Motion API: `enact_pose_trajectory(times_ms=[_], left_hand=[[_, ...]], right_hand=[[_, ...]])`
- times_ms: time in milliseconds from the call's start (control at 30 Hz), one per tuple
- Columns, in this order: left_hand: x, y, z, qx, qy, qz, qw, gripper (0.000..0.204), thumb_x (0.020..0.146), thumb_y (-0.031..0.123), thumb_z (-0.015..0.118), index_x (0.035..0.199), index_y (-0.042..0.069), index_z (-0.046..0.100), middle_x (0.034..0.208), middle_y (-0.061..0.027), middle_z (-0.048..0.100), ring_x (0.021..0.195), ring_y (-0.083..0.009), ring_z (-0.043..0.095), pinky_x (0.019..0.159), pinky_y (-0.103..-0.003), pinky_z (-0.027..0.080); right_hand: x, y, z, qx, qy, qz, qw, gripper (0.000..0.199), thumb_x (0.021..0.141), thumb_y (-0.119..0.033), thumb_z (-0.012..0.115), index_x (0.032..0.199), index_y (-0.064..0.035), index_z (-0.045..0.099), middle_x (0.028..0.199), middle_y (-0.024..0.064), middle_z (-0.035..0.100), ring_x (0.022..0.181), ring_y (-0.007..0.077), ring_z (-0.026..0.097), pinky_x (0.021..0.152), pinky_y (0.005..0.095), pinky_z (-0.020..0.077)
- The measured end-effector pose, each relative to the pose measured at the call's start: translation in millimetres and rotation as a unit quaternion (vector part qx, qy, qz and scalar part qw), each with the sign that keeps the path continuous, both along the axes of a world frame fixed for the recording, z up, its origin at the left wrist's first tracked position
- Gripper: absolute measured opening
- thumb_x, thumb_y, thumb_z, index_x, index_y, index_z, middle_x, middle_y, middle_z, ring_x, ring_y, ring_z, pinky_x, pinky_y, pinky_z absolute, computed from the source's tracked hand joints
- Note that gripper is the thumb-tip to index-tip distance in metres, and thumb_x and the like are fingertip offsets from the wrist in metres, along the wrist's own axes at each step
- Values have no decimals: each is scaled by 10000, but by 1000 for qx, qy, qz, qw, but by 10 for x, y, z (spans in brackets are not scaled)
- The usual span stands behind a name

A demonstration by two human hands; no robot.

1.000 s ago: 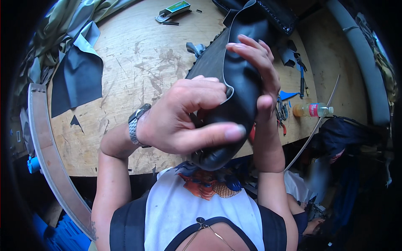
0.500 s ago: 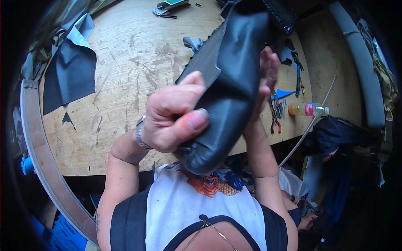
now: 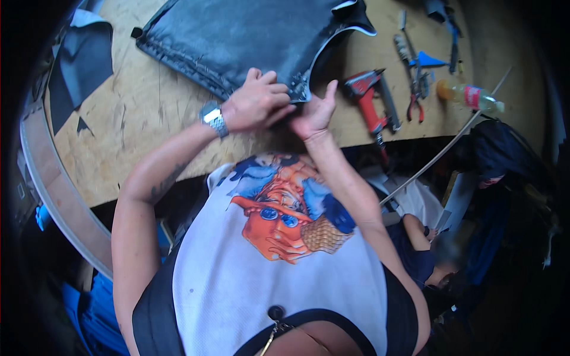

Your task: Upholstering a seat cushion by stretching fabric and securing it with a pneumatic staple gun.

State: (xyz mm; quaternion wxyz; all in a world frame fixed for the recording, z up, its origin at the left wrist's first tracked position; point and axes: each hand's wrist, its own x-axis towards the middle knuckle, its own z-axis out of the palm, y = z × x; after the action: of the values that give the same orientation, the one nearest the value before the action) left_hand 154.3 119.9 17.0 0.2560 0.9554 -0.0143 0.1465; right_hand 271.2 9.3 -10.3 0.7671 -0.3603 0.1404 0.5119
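Observation:
A black upholstered panel [image 3: 219, 41] lies on the wooden table in front of me. Its rough, folded-over cover edge shows on the near left side, and a curved cutout with a pale rim runs along its right. My left hand [image 3: 259, 102], with a watch on the wrist, is closed on the cover edge at the near corner. Beside it, my right hand [image 3: 314, 115] is at the same corner, palm turned up and thumb stretched out. The right fingers are mostly hidden by the left hand and the corner.
A red staple gun [image 3: 369, 104] lies right of my hands on the table [image 3: 160, 127]. Beyond it are pliers [image 3: 414, 98], a blue scrap [image 3: 428, 59] and a bottle [image 3: 466, 96] on its side. Dark sheet material [image 3: 83, 62] lies at far left. Another person [image 3: 418, 243] is at lower right.
The black panel has gone from being held up on edge before me to lying on the table. Both hands have shifted to its near corner. The red staple gun is now visible.

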Motion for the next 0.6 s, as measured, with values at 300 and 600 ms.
enact_pose_trajectory(times_ms=[300,600], left_hand=[[-206,-49,-614,35,-1,-55,998,276,868,222,612,658,100,482,716,-41,467,787,-228,452,752,-362,320],[-232,-17,-679,59,-6,-51,997,199,865,228,620,747,98,527,809,-56,472,853,-235,461,780,-362,332]], right_hand=[[1118,-1238,-249,-470,-783,244,326,795,735,-213,671,1411,-78,275,1280,223,445,1178,416,443,971,513,371],[1068,-1201,146,-455,-660,320,504,458,771,-243,627,1157,-11,542,972,219,647,916,349,627,821,394,477]])
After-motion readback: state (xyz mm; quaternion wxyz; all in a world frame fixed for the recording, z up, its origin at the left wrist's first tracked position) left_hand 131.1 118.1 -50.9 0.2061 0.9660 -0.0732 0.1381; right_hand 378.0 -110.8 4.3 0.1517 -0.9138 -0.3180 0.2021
